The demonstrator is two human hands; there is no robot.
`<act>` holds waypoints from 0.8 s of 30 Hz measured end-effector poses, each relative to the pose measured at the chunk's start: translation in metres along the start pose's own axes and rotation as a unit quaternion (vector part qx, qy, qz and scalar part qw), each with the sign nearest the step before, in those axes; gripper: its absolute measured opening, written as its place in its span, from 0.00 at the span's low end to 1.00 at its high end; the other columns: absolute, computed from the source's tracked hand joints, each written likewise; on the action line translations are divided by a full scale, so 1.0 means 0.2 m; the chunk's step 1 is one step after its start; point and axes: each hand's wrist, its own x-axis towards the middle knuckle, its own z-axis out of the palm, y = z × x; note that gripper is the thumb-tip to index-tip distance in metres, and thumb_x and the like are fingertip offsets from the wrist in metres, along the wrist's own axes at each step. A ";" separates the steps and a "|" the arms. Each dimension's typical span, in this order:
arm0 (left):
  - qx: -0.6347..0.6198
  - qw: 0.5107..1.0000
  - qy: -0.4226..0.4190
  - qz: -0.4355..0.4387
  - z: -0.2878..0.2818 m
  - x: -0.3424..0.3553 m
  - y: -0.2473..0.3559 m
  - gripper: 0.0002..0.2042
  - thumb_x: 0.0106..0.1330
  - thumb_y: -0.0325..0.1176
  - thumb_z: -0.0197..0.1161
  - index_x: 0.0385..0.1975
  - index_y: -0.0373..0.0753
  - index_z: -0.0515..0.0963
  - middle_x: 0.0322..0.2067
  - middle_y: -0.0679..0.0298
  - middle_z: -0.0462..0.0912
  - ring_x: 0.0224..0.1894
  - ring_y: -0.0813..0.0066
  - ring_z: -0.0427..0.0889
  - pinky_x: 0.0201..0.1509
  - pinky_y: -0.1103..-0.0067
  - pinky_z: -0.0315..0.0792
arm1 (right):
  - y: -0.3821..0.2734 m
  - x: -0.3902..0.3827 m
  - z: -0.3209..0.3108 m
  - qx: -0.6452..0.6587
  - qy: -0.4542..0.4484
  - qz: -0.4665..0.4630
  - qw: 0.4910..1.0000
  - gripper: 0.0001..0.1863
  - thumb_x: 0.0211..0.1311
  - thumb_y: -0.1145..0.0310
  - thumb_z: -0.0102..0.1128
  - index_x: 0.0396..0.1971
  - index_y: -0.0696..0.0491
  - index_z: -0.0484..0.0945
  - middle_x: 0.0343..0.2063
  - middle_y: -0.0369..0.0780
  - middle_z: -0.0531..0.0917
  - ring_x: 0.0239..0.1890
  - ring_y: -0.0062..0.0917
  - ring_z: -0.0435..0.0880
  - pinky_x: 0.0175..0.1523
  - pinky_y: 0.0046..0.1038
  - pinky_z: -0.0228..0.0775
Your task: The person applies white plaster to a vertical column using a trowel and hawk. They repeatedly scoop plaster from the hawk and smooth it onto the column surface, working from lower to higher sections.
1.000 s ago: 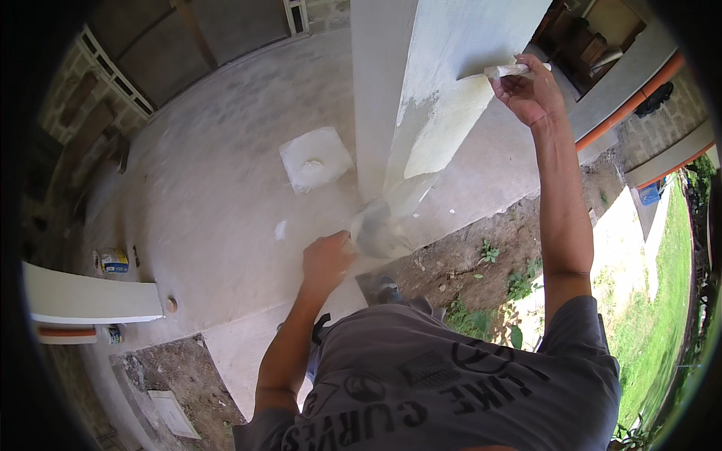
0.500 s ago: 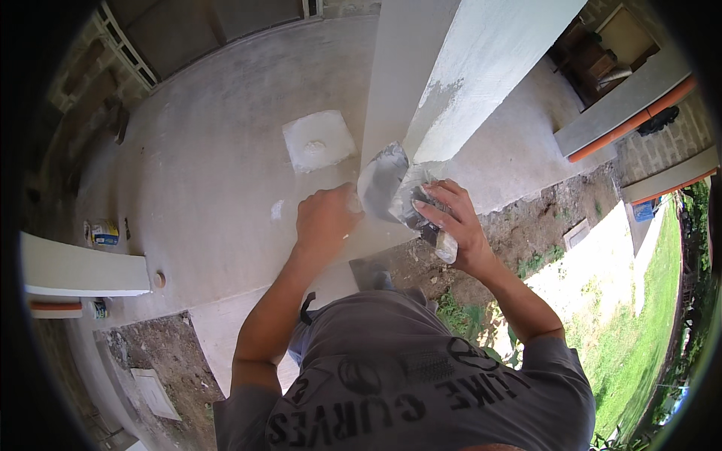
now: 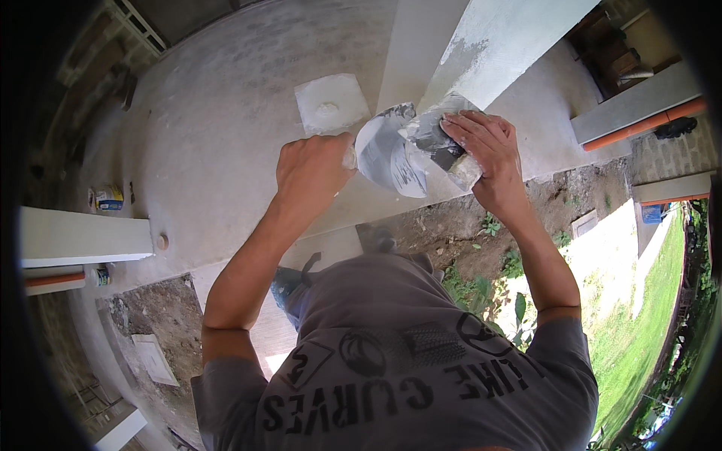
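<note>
Mottled concrete floor [image 3: 218, 120], two white-smeared blades [image 3: 385, 150]

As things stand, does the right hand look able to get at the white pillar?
Tentatively yes: the right hand, holding a smeared scraper, appears near the white pillar, and nothing visible blocks it; the left hand holds a wide blade to the left.
</note>
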 end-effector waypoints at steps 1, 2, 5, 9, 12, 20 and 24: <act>0.005 1.000 -0.005 0.000 0.00 0.01 0.00 0.15 0.65 0.39 0.77 0.49 0.41 0.88 0.37 0.51 0.93 0.43 0.45 0.91 0.50 0.57 0.80 | -0.04 0.02 0.01 -0.020 -0.020 -0.015 0.999 0.39 0.47 0.90 0.61 0.65 0.54 0.85 0.64 0.41 0.89 0.72 0.40 0.81 0.75 0.47 0.65; 0.007 1.000 -0.002 0.004 0.01 0.01 -0.01 0.15 0.65 0.38 0.77 0.49 0.41 0.88 0.37 0.51 0.93 0.43 0.45 0.91 0.50 0.57 0.80 | -0.09 0.02 0.04 -0.015 -0.045 -0.023 0.999 0.39 0.44 0.90 0.60 0.62 0.54 0.87 0.64 0.41 0.89 0.72 0.36 0.82 0.76 0.49 0.61; 0.023 0.999 -0.006 -0.045 0.02 0.01 -0.10 0.15 0.64 0.38 0.77 0.48 0.41 0.88 0.36 0.50 0.92 0.43 0.44 0.91 0.49 0.56 0.81 | -0.16 -0.10 0.09 -0.007 -0.111 -0.042 0.993 0.34 0.48 0.85 0.65 0.61 0.53 0.88 0.62 0.39 0.90 0.70 0.34 0.82 0.76 0.52 0.59; -0.018 0.987 0.004 -0.158 0.08 -0.04 -0.25 0.15 0.64 0.39 0.77 0.46 0.40 0.87 0.36 0.48 0.91 0.43 0.42 0.90 0.49 0.55 0.81 | -0.01 -0.37 0.27 0.275 -0.070 0.305 0.909 0.20 0.65 0.84 0.63 0.56 0.57 0.89 0.57 0.43 0.92 0.59 0.37 0.89 0.63 0.45 0.78; -0.042 0.981 -0.039 -0.184 0.19 -0.14 -0.30 0.16 0.62 0.40 0.77 0.44 0.38 0.87 0.37 0.47 0.91 0.43 0.40 0.89 0.49 0.55 0.81 | 0.32 -0.43 0.60 0.563 0.073 0.493 0.660 0.18 0.72 0.83 0.58 0.59 0.63 0.82 0.55 0.49 0.88 0.57 0.43 0.89 0.66 0.47 0.81; -0.090 0.975 -0.090 -0.181 0.43 -0.36 -0.22 0.16 0.60 0.40 0.77 0.43 0.38 0.87 0.37 0.47 0.91 0.44 0.41 0.89 0.49 0.55 0.80 | 0.91 -0.38 1.46 0.730 0.268 0.554 0.298 0.30 0.77 0.78 0.52 0.75 0.63 0.58 0.73 0.58 0.68 0.74 0.58 0.72 0.75 0.72 0.66; -0.094 0.971 -0.094 -0.199 0.45 -0.43 -0.26 0.15 0.60 0.39 0.78 0.41 0.38 0.86 0.37 0.48 0.91 0.44 0.40 0.89 0.49 0.55 0.80 | 1.01 -0.31 1.56 0.688 0.287 0.602 0.286 0.29 0.77 0.77 0.52 0.74 0.63 0.61 0.72 0.58 0.70 0.74 0.59 0.71 0.74 0.74 0.64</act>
